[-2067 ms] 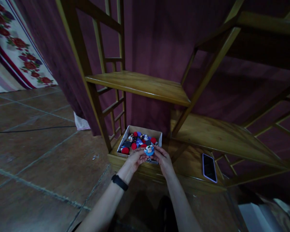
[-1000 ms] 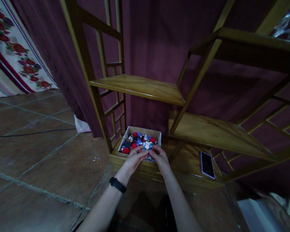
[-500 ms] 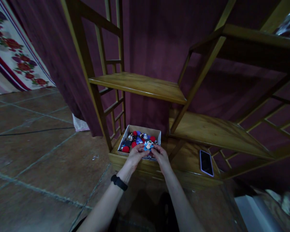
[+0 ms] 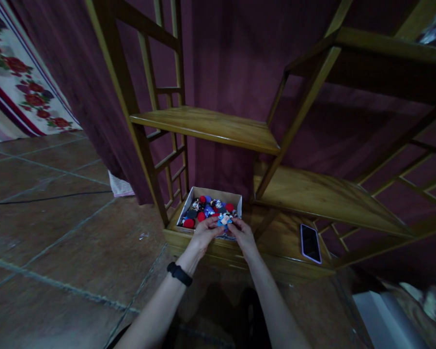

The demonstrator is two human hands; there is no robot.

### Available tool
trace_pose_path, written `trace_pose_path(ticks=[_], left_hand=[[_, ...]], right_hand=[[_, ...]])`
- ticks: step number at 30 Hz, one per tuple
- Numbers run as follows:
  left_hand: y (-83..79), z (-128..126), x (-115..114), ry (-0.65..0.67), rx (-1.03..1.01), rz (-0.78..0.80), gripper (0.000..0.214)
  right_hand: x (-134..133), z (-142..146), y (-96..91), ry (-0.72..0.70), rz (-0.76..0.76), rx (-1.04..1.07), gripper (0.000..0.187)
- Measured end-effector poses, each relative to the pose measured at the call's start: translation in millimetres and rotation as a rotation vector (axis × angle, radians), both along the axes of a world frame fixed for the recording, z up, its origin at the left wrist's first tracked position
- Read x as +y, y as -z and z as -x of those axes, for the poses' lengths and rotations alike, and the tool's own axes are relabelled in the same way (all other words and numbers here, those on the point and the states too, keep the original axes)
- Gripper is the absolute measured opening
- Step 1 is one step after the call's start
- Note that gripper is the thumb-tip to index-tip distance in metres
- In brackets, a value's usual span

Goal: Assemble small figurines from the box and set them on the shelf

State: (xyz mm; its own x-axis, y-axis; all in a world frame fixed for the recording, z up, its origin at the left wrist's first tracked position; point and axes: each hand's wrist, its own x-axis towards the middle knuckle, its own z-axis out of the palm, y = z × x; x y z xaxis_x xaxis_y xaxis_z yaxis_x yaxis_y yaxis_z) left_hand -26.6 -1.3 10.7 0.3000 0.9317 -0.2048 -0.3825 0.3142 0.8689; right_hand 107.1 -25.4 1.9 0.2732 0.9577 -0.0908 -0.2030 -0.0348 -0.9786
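A cardboard box (image 4: 190,200) full of small red, blue and black toy pieces sits on the lowest wooden shelf. Over the box's near edge, my left hand (image 4: 205,235) and my right hand (image 4: 242,234) meet, both with fingers pinched on a small blue and white figure (image 4: 224,221). A black band is on my left wrist. The figure's detail is too small to make out.
A phone (image 4: 310,243) in a pale case lies on the bottom shelf to the right. The wooden shelf unit (image 4: 210,127) has stepped boards above the box. A dark red curtain hangs behind. Brown floor tiles and a black cable (image 4: 47,197) lie left.
Both hands have stayed at the box's near edge, turning the small figure slightly. The view has shifted a little; the box and phone have not moved.
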Motion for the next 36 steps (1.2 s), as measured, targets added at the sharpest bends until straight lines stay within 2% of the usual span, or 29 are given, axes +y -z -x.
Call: trace_pose_path(ticks=[6, 11, 17, 21, 23, 30, 36], left_hand=[[2.1, -3.1, 1.9, 0.008, 0.046, -0.016, 0.050], [7.3, -9.0, 4.7, 0.067, 0.141, -0.124, 0.040], [19.2, -15.5, 12.2, 0.017, 0.262, -0.286, 0.038], [18.7, -13.4, 13.8, -0.039, 0.413, -0.369, 0.044], [16.0, -12.7, 13.9, -0.044, 0.408, -0.349, 0.047], [12.3, -15.2, 17.1, -0.086, 0.197, -0.118, 0.048], [13.5, -16.9, 17.9, -0.153, 0.284, -0.229, 0.044]], right_hand=[[1.5, -1.2, 2.1, 0.012, -0.003, 0.009, 0.030], [3.2, -4.8, 5.9, 0.009, -0.004, 0.001, 0.027], [6.9, -5.2, 9.5, 0.018, 0.010, 0.011, 0.027], [7.7, -5.6, 8.7, 0.040, 0.007, 0.013, 0.033], [7.2, -5.7, 7.4, 0.033, -0.011, 0.032, 0.036], [4.2, 0.0, 1.6, 0.024, 0.017, 0.163, 0.041], [6.2, 1.9, 3.8, -0.031, 0.024, 0.202, 0.039]])
